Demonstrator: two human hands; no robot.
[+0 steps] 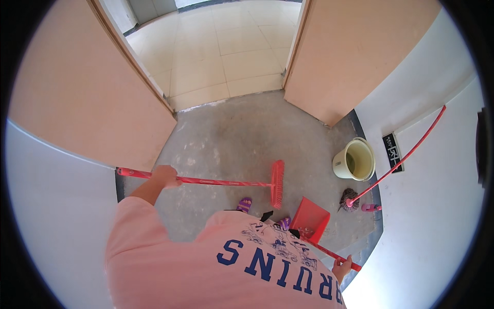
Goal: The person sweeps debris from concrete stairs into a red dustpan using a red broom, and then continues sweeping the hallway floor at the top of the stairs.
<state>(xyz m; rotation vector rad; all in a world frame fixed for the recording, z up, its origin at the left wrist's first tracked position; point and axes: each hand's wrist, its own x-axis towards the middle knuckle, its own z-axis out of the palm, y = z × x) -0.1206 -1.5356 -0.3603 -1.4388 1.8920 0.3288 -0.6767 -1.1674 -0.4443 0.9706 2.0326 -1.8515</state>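
Note:
My left hand (164,176) is wrapped around the red handle of a broom (227,182), which stretches across the view from left to right. Red bristles line the right side of the broom head (274,184), which is out in front of my feet. Lower right, my right hand (342,267) grips the handle of a red dustpan (314,216) near its end. The dustpan's pan is beside my right foot, and some small pale debris shows inside it. My shirt hides part of its handle.
At the right, a pale yellow bucket (342,162) stands by the wall. A mop (349,200) leans there, with a pink bottle (371,207) beside it. Two open door leaves (92,89) flank a doorway onto tiled floor (204,58). Purple sandals (244,204) are on my feet.

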